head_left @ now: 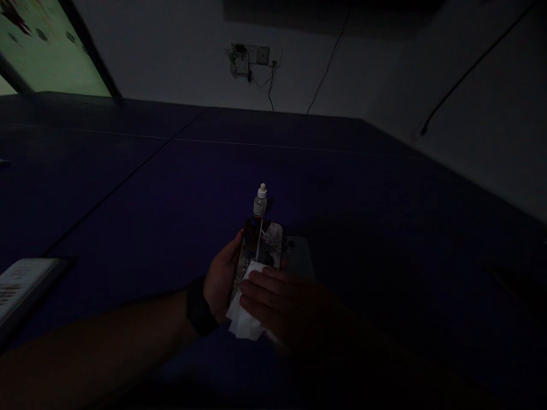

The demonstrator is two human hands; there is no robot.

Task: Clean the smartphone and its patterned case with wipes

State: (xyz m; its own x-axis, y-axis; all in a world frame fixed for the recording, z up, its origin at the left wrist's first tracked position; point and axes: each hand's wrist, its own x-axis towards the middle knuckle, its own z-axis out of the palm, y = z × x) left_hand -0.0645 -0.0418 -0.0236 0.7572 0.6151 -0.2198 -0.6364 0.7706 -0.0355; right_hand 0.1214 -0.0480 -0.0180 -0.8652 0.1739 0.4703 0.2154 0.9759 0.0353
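Observation:
My left hand point(220, 279), with a dark watch on the wrist, is closed around the left edge of a patterned phone case point(272, 234). Whether a phone sits inside the case cannot be made out. A folded white tissue point(247, 326) lies over the lower part of the case, held under the fingers of my right hand point(277, 299). A grey phone point(302, 256) with camera lenses lies just right of the case, partly hidden by my right hand. Beyond the case stands a small dropper bottle point(260, 202) with a white cap.
The room is dim. A white box-like object point(25, 279) sits on the dark purple table point(141, 216) at the left edge. On the far wall are sockets point(256, 55) with hanging cables. A lit glass panel point(55, 51) stands at the upper left.

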